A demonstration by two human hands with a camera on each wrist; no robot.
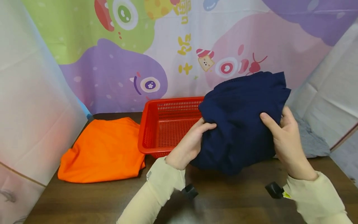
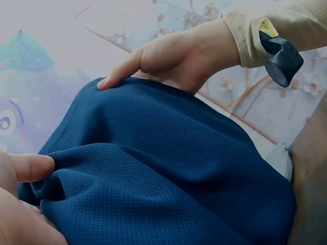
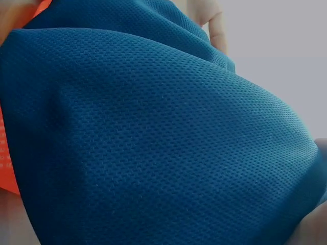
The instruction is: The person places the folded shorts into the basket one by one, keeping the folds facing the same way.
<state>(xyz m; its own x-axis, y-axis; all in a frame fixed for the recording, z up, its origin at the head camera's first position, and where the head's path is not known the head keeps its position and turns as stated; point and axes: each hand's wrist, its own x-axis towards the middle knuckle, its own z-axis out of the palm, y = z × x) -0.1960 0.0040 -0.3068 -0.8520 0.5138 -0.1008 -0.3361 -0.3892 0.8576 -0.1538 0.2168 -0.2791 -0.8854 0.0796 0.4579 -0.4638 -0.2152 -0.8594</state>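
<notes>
A folded navy cloth, with a fine mesh weave seen in both wrist views, is held up above the table. My left hand pinches its left edge, thumb on the near face and the other fingers hidden behind. On the right edge my right hand grips it the same way, thumb lying on the front. The cloth covers the right part of a red plastic basket. Left of the basket an orange folded cloth lies on the table.
A grey cloth lies at the right behind my right hand, partly hidden. The brown wooden table runs up to a printed cartoon curtain at the back. White panels stand at both sides.
</notes>
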